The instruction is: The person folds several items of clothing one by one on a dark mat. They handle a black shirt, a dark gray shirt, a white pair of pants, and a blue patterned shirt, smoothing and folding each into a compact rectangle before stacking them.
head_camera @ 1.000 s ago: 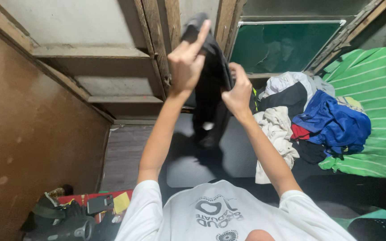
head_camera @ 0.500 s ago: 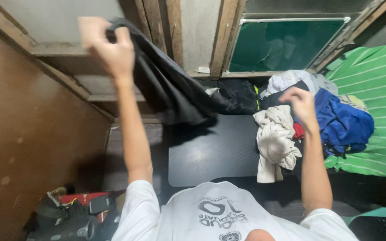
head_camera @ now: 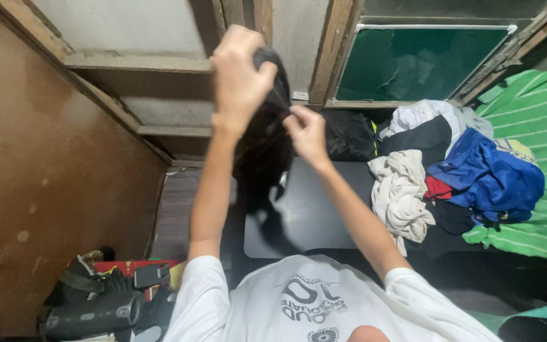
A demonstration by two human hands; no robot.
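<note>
Both hands have a grip on one dark garment (head_camera: 264,149), raised in front of the person. Left hand (head_camera: 238,79) is clenched over the top of the cloth, knuckles toward the camera, holding it high. Right hand (head_camera: 306,133), just below and to the right of the left grip, pinches a fold of the same fabric between its fingertips. From the two grips the garment hangs straight down, bunched and narrow, its lower end dangling above the near-left part of a dark bench (head_camera: 324,209); whether it touches the surface cannot be told.

To the right of the right grip a heap of clothes lies on the bench: a cream cloth (head_camera: 400,196) nearest, then a red piece (head_camera: 437,188), a blue garment (head_camera: 489,174) and a white and black one (head_camera: 422,123) behind. Beyond the heap, farther right, is a green striped sheet (head_camera: 533,114). Directly behind the grips stand wooden wall posts (head_camera: 330,50), with a green board (head_camera: 425,60) to their right. Far below the left grip, on the floor by the brown wall, are a dark bag (head_camera: 90,304) and a red item (head_camera: 128,269).
</note>
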